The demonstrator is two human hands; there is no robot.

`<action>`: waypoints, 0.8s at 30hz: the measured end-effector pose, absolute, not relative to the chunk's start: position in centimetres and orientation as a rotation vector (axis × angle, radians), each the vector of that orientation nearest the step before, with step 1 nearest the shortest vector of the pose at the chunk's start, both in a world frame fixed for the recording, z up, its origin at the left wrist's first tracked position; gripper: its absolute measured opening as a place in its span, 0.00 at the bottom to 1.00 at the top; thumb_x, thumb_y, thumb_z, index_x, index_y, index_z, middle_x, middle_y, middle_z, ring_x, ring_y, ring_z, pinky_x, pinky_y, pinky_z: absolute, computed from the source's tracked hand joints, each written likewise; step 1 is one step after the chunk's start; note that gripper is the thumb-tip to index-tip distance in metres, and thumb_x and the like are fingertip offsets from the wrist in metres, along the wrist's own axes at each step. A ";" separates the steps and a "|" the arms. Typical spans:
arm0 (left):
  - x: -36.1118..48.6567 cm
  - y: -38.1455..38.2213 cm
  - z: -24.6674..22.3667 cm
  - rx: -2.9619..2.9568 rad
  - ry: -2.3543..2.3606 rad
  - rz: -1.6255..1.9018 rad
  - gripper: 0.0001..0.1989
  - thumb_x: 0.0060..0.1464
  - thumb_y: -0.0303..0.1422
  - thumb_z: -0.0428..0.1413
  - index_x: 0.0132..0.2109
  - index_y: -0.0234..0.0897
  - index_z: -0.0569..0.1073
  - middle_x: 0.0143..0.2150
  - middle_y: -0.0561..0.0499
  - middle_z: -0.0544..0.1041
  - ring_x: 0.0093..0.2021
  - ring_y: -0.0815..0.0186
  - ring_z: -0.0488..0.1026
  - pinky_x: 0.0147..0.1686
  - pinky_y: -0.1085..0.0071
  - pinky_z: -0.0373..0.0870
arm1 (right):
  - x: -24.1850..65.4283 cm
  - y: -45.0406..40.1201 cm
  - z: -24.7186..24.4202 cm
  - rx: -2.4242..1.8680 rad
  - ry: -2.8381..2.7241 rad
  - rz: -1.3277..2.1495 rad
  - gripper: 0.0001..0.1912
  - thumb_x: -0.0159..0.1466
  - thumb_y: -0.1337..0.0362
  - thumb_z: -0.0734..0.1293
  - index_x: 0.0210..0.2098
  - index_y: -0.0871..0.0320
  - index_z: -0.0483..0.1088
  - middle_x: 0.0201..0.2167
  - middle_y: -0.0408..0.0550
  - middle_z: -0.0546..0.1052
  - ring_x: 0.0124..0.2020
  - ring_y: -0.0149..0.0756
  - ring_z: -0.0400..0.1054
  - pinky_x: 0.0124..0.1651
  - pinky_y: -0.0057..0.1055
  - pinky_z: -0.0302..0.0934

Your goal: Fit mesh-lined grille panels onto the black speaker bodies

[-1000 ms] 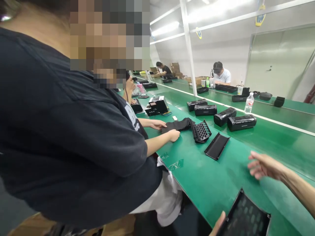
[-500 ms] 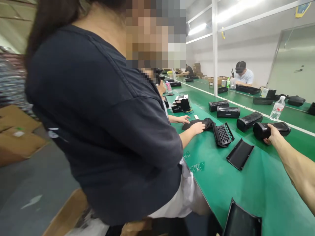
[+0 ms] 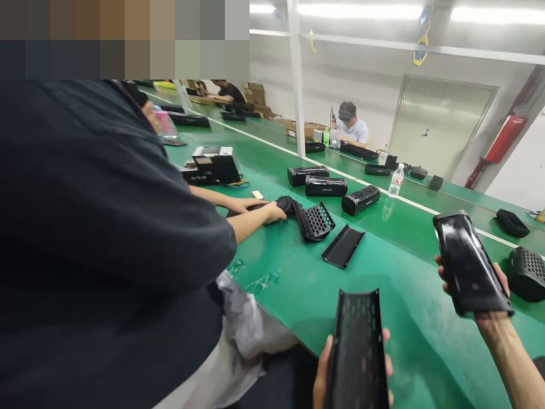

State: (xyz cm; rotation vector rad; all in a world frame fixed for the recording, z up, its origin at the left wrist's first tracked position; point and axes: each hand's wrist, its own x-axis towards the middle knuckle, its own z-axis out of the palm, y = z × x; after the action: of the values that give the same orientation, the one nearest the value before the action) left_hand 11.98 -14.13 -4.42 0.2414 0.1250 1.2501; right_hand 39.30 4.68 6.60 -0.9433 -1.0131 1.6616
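Observation:
My left hand [image 3: 322,369] is closed around a long black plastic cover [image 3: 358,346], a curved trough shape with rows of slots, at the bottom of the view. My right hand [image 3: 502,279] grips a black speaker housing [image 3: 466,261] with a glossy face, raised above the bench at the right; the housing hides most of the palm. Beyond my left hand lie another black cover [image 3: 344,246] and a perforated black shell [image 3: 315,221]. A co-worker's hands [image 3: 272,211] rest on a crumpled black item [image 3: 289,204] beside that shell.
The co-worker in a dark shirt [image 3: 106,227] fills the left side, close by. Several speaker housings [image 3: 326,185] stand along the green bench [image 3: 293,289]. A water bottle [image 3: 396,182] stands near the white line. At the far right is a perforated black housing [image 3: 528,272].
My right hand has lifted the speaker housing off the bench and tilted it up. The black cover near the front edge is now raised in my left hand. The view has swung right.

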 end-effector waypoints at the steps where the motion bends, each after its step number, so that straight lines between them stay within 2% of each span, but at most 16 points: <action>1: 13.2 -13.8 -4.4 0.221 0.101 1.323 0.40 0.59 0.64 0.57 0.61 0.36 0.81 0.47 0.39 0.86 0.43 0.53 0.83 0.42 0.61 0.79 | 39.9 2.6 6.3 -1.000 -1.074 1.694 0.54 0.60 0.25 0.61 0.74 0.53 0.61 0.60 0.63 0.81 0.57 0.65 0.78 0.57 0.61 0.70; 4: 16.7 -13.2 -4.3 0.221 0.086 1.428 0.40 0.60 0.63 0.57 0.60 0.32 0.81 0.49 0.39 0.86 0.48 0.53 0.82 0.49 0.59 0.78 | 41.1 -1.8 7.6 -1.244 -1.265 1.727 0.53 0.62 0.35 0.70 0.78 0.50 0.54 0.56 0.59 0.83 0.44 0.59 0.83 0.46 0.51 0.77; 6: 18.5 -12.9 -4.2 0.251 0.106 1.422 0.40 0.57 0.62 0.62 0.60 0.31 0.81 0.50 0.39 0.86 0.53 0.50 0.81 0.58 0.55 0.74 | 41.2 -3.0 9.9 -1.329 -1.440 1.733 0.56 0.59 0.42 0.76 0.79 0.42 0.48 0.63 0.54 0.79 0.39 0.55 0.83 0.38 0.44 0.77; 7: 19.3 -12.8 -4.1 0.271 0.112 1.423 0.40 0.54 0.61 0.64 0.59 0.32 0.82 0.50 0.39 0.86 0.56 0.47 0.80 0.61 0.53 0.71 | 41.1 -3.3 11.2 -1.345 -1.544 1.714 0.58 0.58 0.43 0.77 0.80 0.40 0.47 0.67 0.53 0.75 0.41 0.55 0.83 0.37 0.42 0.77; 10: 21.4 -12.1 -3.2 0.346 0.109 1.441 0.39 0.48 0.59 0.69 0.57 0.35 0.82 0.54 0.36 0.85 0.64 0.37 0.75 0.65 0.45 0.66 | 40.3 -3.3 14.2 -1.346 -1.884 1.558 0.60 0.56 0.41 0.78 0.80 0.42 0.50 0.73 0.52 0.68 0.52 0.61 0.80 0.42 0.41 0.79; 12: 22.5 -11.7 -2.1 0.395 0.101 1.480 0.38 0.47 0.57 0.70 0.58 0.36 0.81 0.60 0.35 0.81 0.67 0.35 0.71 0.66 0.43 0.64 | 39.8 -3.2 15.3 -1.321 -2.063 1.427 0.62 0.53 0.40 0.79 0.80 0.43 0.52 0.72 0.51 0.70 0.54 0.63 0.79 0.46 0.42 0.79; 15: 23.4 -11.3 -0.4 0.461 0.080 1.558 0.38 0.48 0.53 0.70 0.62 0.39 0.78 0.66 0.36 0.77 0.70 0.37 0.69 0.68 0.44 0.62 | 39.3 -2.9 15.6 -1.325 -2.237 1.270 0.62 0.54 0.41 0.80 0.80 0.42 0.51 0.67 0.49 0.75 0.54 0.62 0.79 0.51 0.44 0.77; 18: 23.6 -11.1 0.3 0.516 0.047 1.588 0.39 0.50 0.52 0.70 0.66 0.42 0.76 0.66 0.38 0.77 0.70 0.38 0.70 0.68 0.45 0.63 | 39.0 -2.9 15.5 -1.330 -2.326 1.172 0.61 0.55 0.40 0.79 0.80 0.42 0.51 0.65 0.49 0.78 0.53 0.63 0.79 0.52 0.46 0.77; 21: 23.6 -10.8 0.0 0.539 0.040 1.591 0.40 0.50 0.51 0.71 0.67 0.44 0.74 0.66 0.39 0.78 0.68 0.37 0.72 0.64 0.45 0.67 | 38.5 -2.9 15.2 -1.278 -2.363 1.114 0.60 0.55 0.40 0.78 0.80 0.44 0.52 0.67 0.49 0.76 0.55 0.63 0.78 0.51 0.44 0.76; 24: 23.7 -10.5 -0.7 0.546 0.034 1.601 0.40 0.50 0.49 0.72 0.68 0.45 0.73 0.63 0.39 0.80 0.65 0.39 0.74 0.62 0.46 0.69 | 38.0 -2.9 15.0 -1.253 -2.409 1.091 0.60 0.56 0.40 0.78 0.80 0.44 0.52 0.69 0.49 0.74 0.59 0.63 0.76 0.54 0.44 0.75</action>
State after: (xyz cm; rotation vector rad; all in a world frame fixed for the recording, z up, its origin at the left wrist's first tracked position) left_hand 23.67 -10.51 -0.69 0.5462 0.0336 1.6013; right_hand 38.02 -2.89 15.00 -1.2526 -2.4086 1.0913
